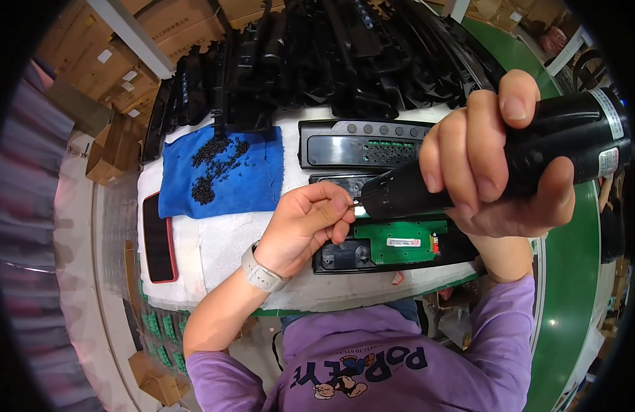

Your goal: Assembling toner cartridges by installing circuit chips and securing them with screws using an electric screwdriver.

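Observation:
My right hand (486,154) is wrapped round a thick black electric screwdriver (571,123), held almost level with its narrow end toward the left. At that end, the fingers of my left hand (307,223) are pinched together by the thin bit tip (356,204). Whatever lies between those fingertips is too small to make out. Beneath the tool, a green circuit board (393,254) sits in a black plastic housing (341,257). Beyond it lies a black panel (331,150) with a row of round buttons, partly covered by my right hand and the screwdriver.
A blue cloth (259,189) bearing small black screws (203,191) lies left on the white table cover (225,257). Near it is a red-edged phone (159,240). Many black plastic housings (317,62) are stacked along the back. Cardboard boxes (91,62) stand behind.

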Demonstrator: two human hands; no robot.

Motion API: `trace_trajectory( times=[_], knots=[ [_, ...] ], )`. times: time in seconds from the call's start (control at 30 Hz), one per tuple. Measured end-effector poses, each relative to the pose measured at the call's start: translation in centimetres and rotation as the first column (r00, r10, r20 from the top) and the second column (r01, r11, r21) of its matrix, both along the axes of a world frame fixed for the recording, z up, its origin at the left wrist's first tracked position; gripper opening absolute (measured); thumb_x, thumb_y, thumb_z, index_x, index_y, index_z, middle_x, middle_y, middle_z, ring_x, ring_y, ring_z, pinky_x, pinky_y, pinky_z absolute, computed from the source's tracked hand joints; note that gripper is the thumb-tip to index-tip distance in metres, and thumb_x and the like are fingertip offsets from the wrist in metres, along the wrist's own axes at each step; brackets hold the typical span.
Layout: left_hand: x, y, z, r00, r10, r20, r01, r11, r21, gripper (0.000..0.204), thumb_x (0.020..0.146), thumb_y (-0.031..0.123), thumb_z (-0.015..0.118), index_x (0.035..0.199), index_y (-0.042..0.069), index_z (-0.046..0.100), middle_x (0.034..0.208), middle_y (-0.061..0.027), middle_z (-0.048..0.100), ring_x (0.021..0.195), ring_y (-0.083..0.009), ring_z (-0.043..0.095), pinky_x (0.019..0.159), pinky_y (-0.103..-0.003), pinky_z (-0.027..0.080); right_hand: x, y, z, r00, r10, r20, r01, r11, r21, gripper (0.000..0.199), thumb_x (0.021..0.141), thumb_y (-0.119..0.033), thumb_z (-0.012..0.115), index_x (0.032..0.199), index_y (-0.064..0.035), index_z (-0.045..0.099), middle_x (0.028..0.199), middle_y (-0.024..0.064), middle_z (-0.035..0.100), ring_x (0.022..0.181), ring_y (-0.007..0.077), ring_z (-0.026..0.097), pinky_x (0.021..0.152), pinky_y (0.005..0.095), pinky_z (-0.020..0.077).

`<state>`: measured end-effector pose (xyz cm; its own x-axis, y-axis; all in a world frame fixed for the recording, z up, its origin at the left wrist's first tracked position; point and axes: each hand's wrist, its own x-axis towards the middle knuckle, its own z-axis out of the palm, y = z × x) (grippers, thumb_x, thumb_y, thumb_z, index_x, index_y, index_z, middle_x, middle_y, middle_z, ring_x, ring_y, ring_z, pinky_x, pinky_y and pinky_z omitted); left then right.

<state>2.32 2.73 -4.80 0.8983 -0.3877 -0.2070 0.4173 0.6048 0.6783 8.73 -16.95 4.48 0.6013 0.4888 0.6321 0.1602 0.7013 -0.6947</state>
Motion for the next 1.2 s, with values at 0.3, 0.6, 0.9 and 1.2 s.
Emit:
trace_trajectory(
  times=[0.3,0.6,0.9,1.2],
  knots=[
    [0.0,0.2,0.4,1.0,-0.028,0.009,0.028,1.0,0.01,0.014,0.09,0.014,0.054,0.093,0.001,0.055,0.076,-0.0074,0.06,0.056,-0.0122,0.055,0.054,-0.021,0.046,0.7,0.4,-0.7,0.996,0.092,0.0,-0.091,0.991,0.096,0.041,0.084,-0.041,0.055,0.106,-0.0094,0.041,0.064,-0.0025,0.046,0.049,0.0095,0.047,0.058,0.0281,0.0423],
    [0.9,0.7,0.5,0.974,0.065,0.217,-0.143,0.92,0.365,0.014,0.091,0.012,0.049,0.095,-0.002,0.052,0.081,-0.0137,0.063,0.068,-0.0197,0.065,0.059,-0.024,0.05,1.1,-0.5,-0.1,0.997,0.068,-0.033,-0.07,0.997,-0.034,0.039,0.085,-0.037,0.052,0.105,-0.0064,0.04,0.064,-0.0019,0.045,0.048,0.0092,0.045,0.056,0.027,0.0405],
    [1.1,0.5,0.3,0.954,0.06,0.292,-0.202,0.852,0.484,0.014,0.092,0.01,0.046,0.1,0.0,0.051,0.079,-0.0088,0.061,0.061,-0.0109,0.057,0.057,-0.021,0.043,-0.5,-1.8,-2.3,0.964,-0.263,0.045,0.265,0.924,-0.275,0.039,0.078,-0.03,0.061,0.099,-0.0034,0.041,0.057,0.0011,0.045,0.04,0.0102,0.042,0.042,0.0237,0.0347],
    [1.2,0.0,0.5,0.964,0.038,0.263,-0.176,0.835,0.521,0.017,0.094,0.013,0.043,0.095,0.001,0.054,0.065,-0.0026,0.055,0.048,-0.0055,0.046,0.046,-0.017,0.034,-0.2,-1.0,-3.5,0.96,-0.252,-0.125,0.23,0.959,-0.164,0.022,0.074,-0.006,0.064,0.09,0.0006,0.051,0.06,0.0038,0.053,0.044,0.0085,0.048,0.039,0.0209,0.0365]
  ],
)
